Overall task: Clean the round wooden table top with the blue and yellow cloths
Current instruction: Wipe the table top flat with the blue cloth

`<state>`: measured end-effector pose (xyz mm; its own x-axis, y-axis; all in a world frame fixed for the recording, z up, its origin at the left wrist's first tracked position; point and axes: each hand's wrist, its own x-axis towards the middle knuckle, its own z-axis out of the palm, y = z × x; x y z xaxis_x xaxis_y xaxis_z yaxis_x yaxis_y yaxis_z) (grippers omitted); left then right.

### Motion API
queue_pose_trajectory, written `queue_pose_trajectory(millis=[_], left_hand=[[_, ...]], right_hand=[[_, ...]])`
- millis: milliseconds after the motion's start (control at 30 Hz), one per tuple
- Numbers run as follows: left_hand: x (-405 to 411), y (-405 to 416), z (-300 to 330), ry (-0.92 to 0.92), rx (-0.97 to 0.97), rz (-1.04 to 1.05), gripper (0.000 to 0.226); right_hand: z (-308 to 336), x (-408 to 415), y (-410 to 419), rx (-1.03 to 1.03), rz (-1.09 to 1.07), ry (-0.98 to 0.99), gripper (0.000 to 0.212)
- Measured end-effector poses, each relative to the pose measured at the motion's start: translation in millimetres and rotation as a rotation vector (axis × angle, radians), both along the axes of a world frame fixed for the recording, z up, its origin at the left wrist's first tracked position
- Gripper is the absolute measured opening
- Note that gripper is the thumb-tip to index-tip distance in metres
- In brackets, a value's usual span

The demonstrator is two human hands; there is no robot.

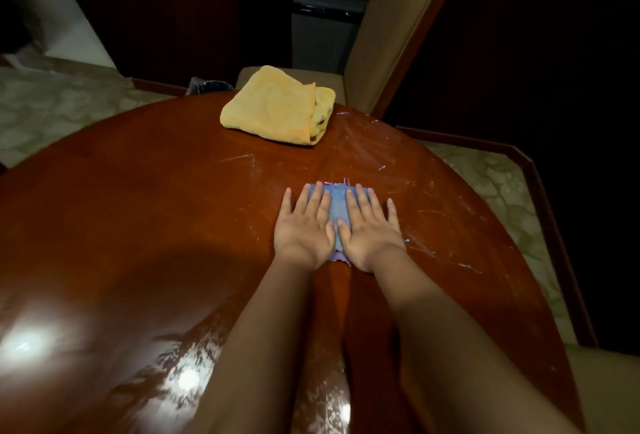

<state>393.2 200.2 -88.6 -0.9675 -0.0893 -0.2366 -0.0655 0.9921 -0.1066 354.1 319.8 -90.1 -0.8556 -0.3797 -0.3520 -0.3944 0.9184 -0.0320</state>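
A small blue cloth (336, 205) lies flat on the round wooden table top (145, 212), a little right of its middle. My left hand (303, 226) and my right hand (370, 229) press side by side on it with straight fingers, covering most of it. Only a strip of the blue cloth shows between the hands and past the fingertips. A folded yellow cloth (277, 106) lies at the table's far edge, well beyond my hands and apart from them.
White smears and streaks (426, 212) mark the table surface right of and beyond my hands. An upholstered chair (388, 39) stands behind the yellow cloth, with a dark bin (322, 32) further back. Patterned floor shows at both sides.
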Motion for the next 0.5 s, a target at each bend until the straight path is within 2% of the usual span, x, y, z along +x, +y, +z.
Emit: queue_pose_trajectory(millis=[233, 500], left_hand=[[73.9, 35.8, 8.3, -0.047, -0.025, 0.011, 0.059], [186.0, 120.5, 10.7, -0.063, 0.019, 0.025, 0.059]], right_hand=[[6.7, 71.7, 37.0, -0.004, 0.042, -0.037, 0.059], [13.8, 183.4, 121.6, -0.015, 0.043, -0.091, 0.061]])
